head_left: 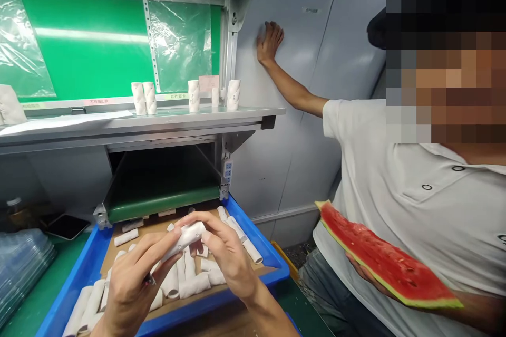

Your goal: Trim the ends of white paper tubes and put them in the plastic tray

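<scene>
Between my two hands is a white cylindrical piece (pixel 188 236), tilted, with small dimples and holes on its surface. My left hand (pixel 136 279) grips its near left end between thumb and fingers. The fingertips of my right hand (pixel 227 252) close on its far right end. Below both hands lies a blue tray (pixel 261 268) lined with brown cardboard, holding many similar white tubes (pixel 195 284) lying on their sides. Some of the tubes are hidden behind my hands.
A green conveyor belt (pixel 166 202) ends above the tray's far side. On the shelf (pixel 177 122) stand several white cylinders (pixel 193 96). A phone (pixel 67 226) and clear plastic trays (pixel 23 268) lie at left. At right, a person in a white shirt (pixel 363 179) holds a watermelon slice (pixel 383 258).
</scene>
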